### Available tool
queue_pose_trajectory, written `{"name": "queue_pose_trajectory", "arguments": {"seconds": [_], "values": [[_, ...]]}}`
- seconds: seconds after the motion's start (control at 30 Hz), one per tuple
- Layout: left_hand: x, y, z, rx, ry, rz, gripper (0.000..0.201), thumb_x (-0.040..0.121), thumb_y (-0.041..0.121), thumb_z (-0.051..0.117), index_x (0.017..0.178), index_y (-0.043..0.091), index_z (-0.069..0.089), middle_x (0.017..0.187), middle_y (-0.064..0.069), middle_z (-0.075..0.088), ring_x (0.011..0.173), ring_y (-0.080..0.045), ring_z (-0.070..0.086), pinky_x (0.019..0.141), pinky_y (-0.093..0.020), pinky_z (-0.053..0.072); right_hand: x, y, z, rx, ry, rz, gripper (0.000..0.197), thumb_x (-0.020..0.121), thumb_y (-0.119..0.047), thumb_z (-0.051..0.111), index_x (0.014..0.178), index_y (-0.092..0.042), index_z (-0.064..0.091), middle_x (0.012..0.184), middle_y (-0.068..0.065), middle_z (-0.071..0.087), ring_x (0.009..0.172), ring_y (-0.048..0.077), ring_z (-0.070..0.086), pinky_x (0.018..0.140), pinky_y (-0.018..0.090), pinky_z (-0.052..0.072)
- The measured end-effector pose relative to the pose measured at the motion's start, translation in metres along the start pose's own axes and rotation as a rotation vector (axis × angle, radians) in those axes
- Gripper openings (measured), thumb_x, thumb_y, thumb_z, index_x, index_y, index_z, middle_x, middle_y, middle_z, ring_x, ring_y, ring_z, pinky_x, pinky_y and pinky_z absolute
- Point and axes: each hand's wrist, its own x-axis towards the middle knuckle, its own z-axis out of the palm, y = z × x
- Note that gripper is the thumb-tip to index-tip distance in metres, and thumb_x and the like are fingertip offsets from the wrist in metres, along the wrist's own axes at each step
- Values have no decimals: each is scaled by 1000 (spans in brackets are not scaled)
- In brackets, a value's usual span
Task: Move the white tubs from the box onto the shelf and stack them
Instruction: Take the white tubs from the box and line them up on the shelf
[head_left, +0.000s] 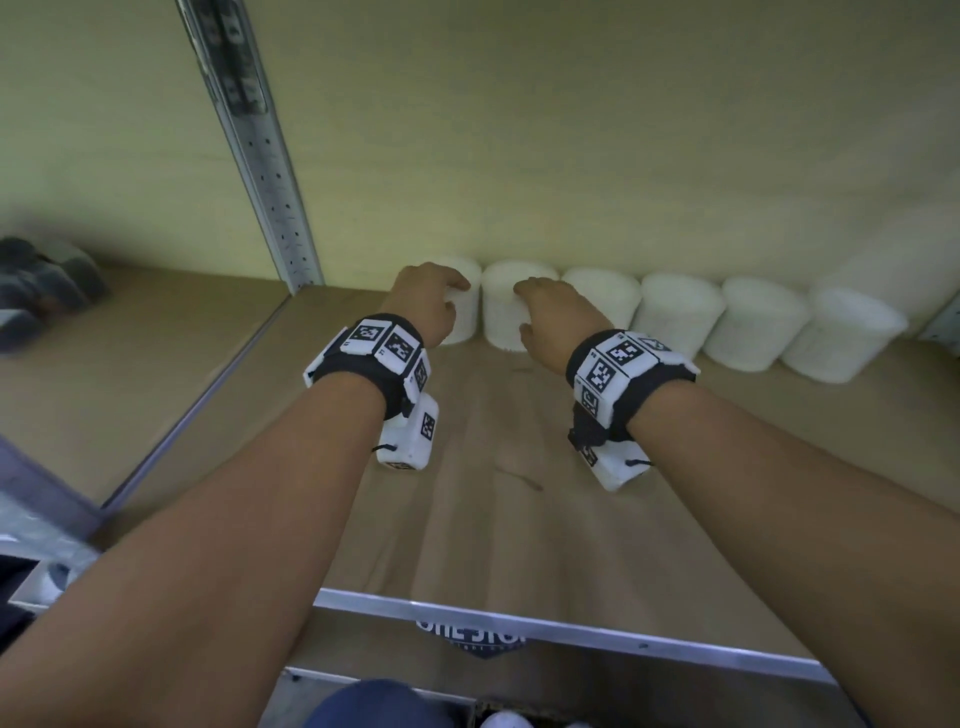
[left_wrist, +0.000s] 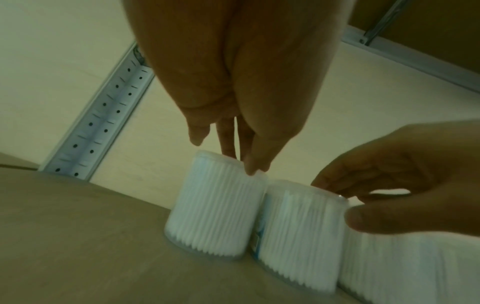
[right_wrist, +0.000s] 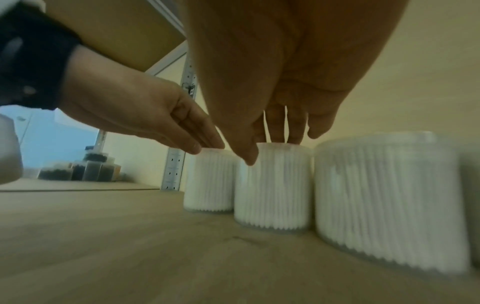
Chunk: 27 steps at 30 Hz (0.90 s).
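Observation:
Several white tubs stand in a row against the back wall of the wooden shelf (head_left: 493, 519). My left hand (head_left: 431, 301) reaches over the leftmost tub (head_left: 465, 317), with straight fingers (left_wrist: 228, 152) touching its top rim. That tub (left_wrist: 215, 209) stands upright on the board. My right hand (head_left: 550, 312) is over the second tub (head_left: 501, 312). Its curved fingers lie on the top and its thumb (right_wrist: 248, 158) lies against the front of this tub (right_wrist: 272, 189). The two tubs stand side by side, touching or almost touching. A third tub (right_wrist: 384, 205) stands just to the right.
More tubs (head_left: 758, 322) continue the row to the right. A perforated metal upright (head_left: 270, 171) rises just left of the leftmost tub. Dark containers (head_left: 41, 291) sit in the neighbouring bay. The shelf's metal front edge (head_left: 519, 623) is near me, and bare board lies before the row.

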Motion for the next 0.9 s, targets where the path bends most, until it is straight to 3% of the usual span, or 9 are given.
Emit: {"name": "queue_pose_trajectory", "arguments": {"seconds": [0.07, 0.17, 0.33, 0.5, 0.63, 0.9], "values": [[-12, 6, -7, -5, -5, 21, 40, 89, 6, 52, 128, 15, 58, 141, -8, 50, 132, -27, 45, 112, -36, 35, -17, -1, -6, 7, 41, -4, 40, 90, -7, 49, 130, -3, 48, 132, 16, 51, 120, 32, 49, 102, 38, 40], [-34, 19, -17, -62, 19, 59, 40, 88, 7, 55, 127, 13, 59, 137, -8, 53, 129, -25, 47, 108, -30, 37, -48, 0, -16, -1, 99, -19, 39, 89, -12, 49, 127, -7, 50, 126, 14, 53, 113, 31, 53, 95, 39, 45], [-87, 47, -26, -76, -24, 84, 39, 87, 11, 57, 126, 13, 60, 130, -7, 59, 122, -22, 53, 104, -27, 41, -107, 1, -35, 53, 104, 41, 40, 88, -17, 50, 127, -10, 52, 121, 11, 55, 110, 29, 54, 86, 40, 51], [-148, 76, -39, -34, -102, 110, 46, 87, 15, 59, 132, 13, 54, 133, -7, 57, 124, -20, 52, 104, -26, 39, -168, -4, -49, 80, 91, 38, 45, 86, -22, 52, 130, -12, 51, 127, 9, 55, 116, 28, 52, 92, 43, 49], [-194, 91, -42, -30, -135, 123, 46, 87, 18, 60, 132, 13, 54, 132, -7, 57, 124, -20, 52, 104, -28, 40, -217, -10, -49, 77, 45, 64, 45, 87, -25, 53, 132, -15, 51, 130, 8, 54, 119, 28, 53, 96, 38, 47], [-276, 105, -15, -22, -257, 120, 40, 89, 24, 59, 127, 17, 56, 127, -3, 58, 121, -19, 50, 101, -28, 39, -298, -19, -15, 132, -14, 84, 42, 85, -25, 54, 126, -16, 54, 126, 6, 59, 118, 26, 53, 100, 38, 45]]}}
